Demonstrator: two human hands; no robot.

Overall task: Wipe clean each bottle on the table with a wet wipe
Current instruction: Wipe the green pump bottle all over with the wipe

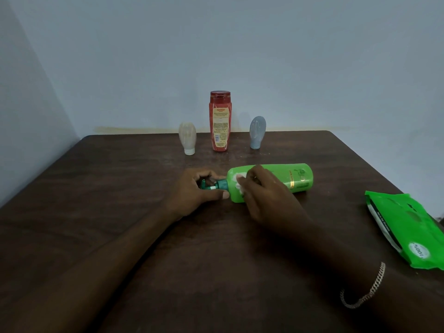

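A green pump bottle (298,177) lies on its side in the middle of the dark wooden table (120,236), pump end to the left. My left hand (192,193) grips its dark green pump neck. My right hand (266,198) holds a white wet wipe (240,183) bunched against the bottle's shoulder. Behind, near the table's far edge, stand a red bottle (219,121), a beige squeeze bottle (187,138) on its cap to the left, and a grey-blue squeeze bottle (257,132) on its cap to the right.
A green pack of wet wipes (406,227) lies flat at the table's right edge. A chain bracelet (365,289) hangs on my right wrist. Pale walls close in behind and at the left.
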